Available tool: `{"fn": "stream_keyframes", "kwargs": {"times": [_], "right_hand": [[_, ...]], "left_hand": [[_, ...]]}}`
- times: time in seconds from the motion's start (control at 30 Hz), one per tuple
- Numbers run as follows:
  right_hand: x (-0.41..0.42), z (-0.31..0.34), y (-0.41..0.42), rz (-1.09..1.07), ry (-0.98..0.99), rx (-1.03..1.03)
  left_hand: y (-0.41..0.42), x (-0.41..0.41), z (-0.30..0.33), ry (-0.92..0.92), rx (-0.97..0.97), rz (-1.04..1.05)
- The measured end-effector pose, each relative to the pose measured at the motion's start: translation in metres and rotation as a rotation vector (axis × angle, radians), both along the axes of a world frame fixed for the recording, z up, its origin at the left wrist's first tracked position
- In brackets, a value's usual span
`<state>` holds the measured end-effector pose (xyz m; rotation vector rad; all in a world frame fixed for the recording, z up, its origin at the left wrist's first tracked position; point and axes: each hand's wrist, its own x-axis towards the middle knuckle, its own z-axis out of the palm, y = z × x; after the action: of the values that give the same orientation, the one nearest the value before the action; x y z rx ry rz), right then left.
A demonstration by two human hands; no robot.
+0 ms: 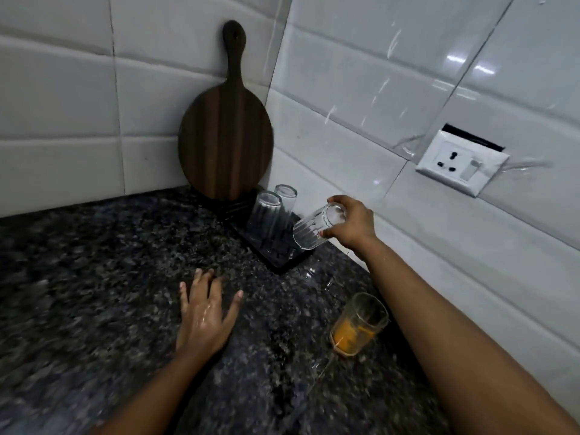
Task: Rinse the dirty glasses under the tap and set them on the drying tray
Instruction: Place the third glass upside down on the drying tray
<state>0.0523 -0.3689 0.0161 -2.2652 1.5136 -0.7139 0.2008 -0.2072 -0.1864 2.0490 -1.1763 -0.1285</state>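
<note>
Your right hand (351, 226) grips a ribbed clear glass (317, 229) by its base, tilted mouth-down above the black drying tray's (284, 260) near end. Two inverted glasses (273, 211) stand at its 10 o'clock; lower carelessly and you may knock them. Your left hand (205, 315), apparently wet, lies flat and empty on the desk (94, 277). Your forearm passes just beside the juice-stained glass (357, 323) at 5 o'clock: risk of toppling.

Dark speckled stone counter (94, 277), black tray (279, 257) in the corner by the wall, round wooden board (226, 142) standing behind the tray, glass with orange juice (359, 323) nearer, wet left hand (205, 315) flat on the counter
</note>
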Motion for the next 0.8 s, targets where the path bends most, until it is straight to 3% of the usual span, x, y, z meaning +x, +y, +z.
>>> {"fn": "stream_keyframes", "kwargs": {"times": [0.3, 0.8], "right_hand": [[0.027, -0.025, -0.058, -0.005, 0.158, 0.079], [0.042, -0.044, -0.061, 0.023, 0.148, 0.04]], "left_hand": [[-0.004, -0.001, -0.007, -0.076, -0.004, -0.04], [-0.009, -0.003, -0.003, -0.047, -0.019, -0.057]]}}
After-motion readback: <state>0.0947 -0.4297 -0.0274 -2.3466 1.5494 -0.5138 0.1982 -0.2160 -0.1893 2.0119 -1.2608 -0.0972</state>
